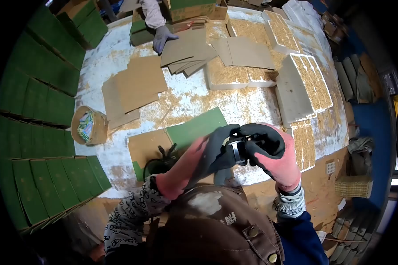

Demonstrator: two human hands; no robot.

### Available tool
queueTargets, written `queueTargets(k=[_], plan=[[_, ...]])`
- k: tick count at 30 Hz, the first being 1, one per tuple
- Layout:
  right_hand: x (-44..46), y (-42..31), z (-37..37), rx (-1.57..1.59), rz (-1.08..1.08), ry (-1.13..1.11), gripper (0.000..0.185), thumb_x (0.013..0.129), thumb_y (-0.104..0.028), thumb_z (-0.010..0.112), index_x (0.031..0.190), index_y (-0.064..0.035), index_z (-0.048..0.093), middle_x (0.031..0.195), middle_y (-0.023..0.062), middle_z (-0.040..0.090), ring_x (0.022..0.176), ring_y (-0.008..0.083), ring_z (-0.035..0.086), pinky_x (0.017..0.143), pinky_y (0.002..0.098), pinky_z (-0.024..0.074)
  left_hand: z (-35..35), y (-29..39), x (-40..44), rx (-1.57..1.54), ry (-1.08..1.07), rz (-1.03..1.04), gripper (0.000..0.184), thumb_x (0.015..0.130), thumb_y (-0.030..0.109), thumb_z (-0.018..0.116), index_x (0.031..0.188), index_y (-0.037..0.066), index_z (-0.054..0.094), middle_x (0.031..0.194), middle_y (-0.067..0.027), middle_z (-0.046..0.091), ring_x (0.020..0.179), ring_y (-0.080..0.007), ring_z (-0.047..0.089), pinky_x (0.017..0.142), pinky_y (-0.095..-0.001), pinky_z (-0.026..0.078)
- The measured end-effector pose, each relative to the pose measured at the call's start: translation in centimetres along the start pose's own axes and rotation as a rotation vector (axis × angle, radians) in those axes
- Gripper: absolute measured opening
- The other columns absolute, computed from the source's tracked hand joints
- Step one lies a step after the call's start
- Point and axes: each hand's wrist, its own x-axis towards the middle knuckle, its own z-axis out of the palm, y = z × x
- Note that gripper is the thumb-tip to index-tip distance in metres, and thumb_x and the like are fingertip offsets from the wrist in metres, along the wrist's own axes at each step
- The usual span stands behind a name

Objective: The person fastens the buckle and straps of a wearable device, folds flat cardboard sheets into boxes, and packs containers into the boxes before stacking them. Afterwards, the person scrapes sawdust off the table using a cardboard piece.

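In front of my apron I hold up a small black object with a silvery band (237, 151); its kind is not clear, and the fingers cover much of it. My left hand (216, 145), in a pink and dark grey glove, is closed on its left side. Curled around its right side is my right hand (269, 148), gloved alike. Beneath the hands lies a green and brown cardboard piece (198, 126) on the table. A black cable with plug-like ends (167, 154) rests beside my left forearm.
A round tub (89, 126) with colourful packets stands left. Brown cardboard sheets (139, 84) lie on the white table (185, 100). White trays (292, 88) of straw-coloured pieces are at right. Green boxes (53, 126) line the left. Another person's gloved hand (163, 37) touches cardboard at the back.
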Motion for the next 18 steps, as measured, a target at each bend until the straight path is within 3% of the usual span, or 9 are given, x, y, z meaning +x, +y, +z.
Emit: queueTargets(k=[1,3,5,7,8,11,15,18], plan=[[0.1,0.1,0.2,0.16,0.105,0.02,0.042,0.07,0.0,0.069,0.11,0.0032,0.059,0.104,0.012,0.063,0.095,0.0154,0.06,0.084,0.0275,0.0477,-0.4,0.0,0.0,0.058,0.007,0.0,0.054,0.091,0.01,0.053,0.14,0.002,0.031,0.103,-0.0052,0.062,0.081,-0.0127,0.061,0.065,-0.0248,0.049],[0.3,1.3,0.6,0.191,0.121,0.07,0.039,0.07,0.001,0.069,0.108,0.0035,0.06,0.104,0.0124,0.063,0.095,0.0153,0.06,0.084,0.0278,0.0475,-0.7,2.6,-0.9,0.361,-0.17,0.046,0.065,0.086,0.005,0.059,0.142,0.003,0.027,0.1,-0.0048,0.064,0.077,-0.0137,0.062,0.07,-0.0256,0.05],[0.5,2.3,0.7,0.116,0.037,0.122,0.039,0.07,0.001,0.068,0.108,0.0032,0.06,0.106,0.0128,0.062,0.096,0.016,0.059,0.085,0.0279,0.0469,0.3,1.8,-1.2,0.68,0.067,0.277,0.071,0.075,0.0,0.07,0.137,0.004,0.036,0.097,-0.0072,0.066,0.083,-0.0145,0.064,0.077,-0.0263,0.05],[0.5,3.1,0.9,-0.065,-0.135,0.165,0.039,0.07,0.001,0.068,0.109,0.0022,0.06,0.108,0.013,0.062,0.098,0.0174,0.059,0.086,0.028,0.0461,0.2,1.7,-1.3,0.903,0.171,0.377,0.069,0.072,-0.001,0.073,0.133,0.004,0.041,0.097,-0.0092,0.066,0.087,-0.0152,0.065,0.078,-0.0267,0.051],[0.4,3.0,0.9,-0.196,-0.147,0.163,0.039,0.069,0.0,0.07,0.107,0.0009,0.06,0.111,0.0138,0.061,0.1,0.0207,0.058,0.086,0.0292,0.0462,0.3,1.3,-1.3,0.871,0.265,0.408,0.053,0.073,0.001,0.073,0.121,0.003,0.051,0.095,-0.0111,0.067,0.087,-0.0168,0.066,0.075,-0.0284,0.052],[0.9,2.2,1.5,-0.219,-0.17,0.12,0.041,0.066,-0.001,0.074,0.105,0.0,0.06,0.114,0.0146,0.059,0.101,0.0238,0.058,0.084,0.0308,0.0473,-0.6,0.7,-0.9,0.852,0.344,0.484,0.042,0.072,0.002,0.074,0.11,0.002,0.057,0.096,-0.011,0.067,0.086,-0.018,0.067,0.073,-0.029,0.052],[1.5,2.3,1.6,-0.224,-0.226,0.046,0.048,0.064,-0.002,0.079,0.106,-0.0015,0.057,0.118,0.0153,0.056,0.101,0.0252,0.058,0.082,0.0321,0.0482,-1.2,1.7,-0.7,0.957,0.291,0.575,0.035,0.062,-0.01,0.066,0.095,-0.003,0.06,0.081,-0.008,0.063,0.075,-0.015,0.061,0.067,-0.0261,0.049],[1.3,2.4,1.6,-0.329,-0.245,0.013,0.047,0.064,-0.001,0.078,0.105,-0.0014,0.056,0.112,0.0161,0.058,0.097,0.0281,0.06,0.08,0.0335,0.0491,-1.1,1.8,-0.9,0.789,0.288,0.49,0.034,0.058,-0.01,0.065,0.091,-0.002,0.062,0.082,-0.0099,0.063,0.077,-0.0197,0.062,0.067,-0.0274,0.05]])
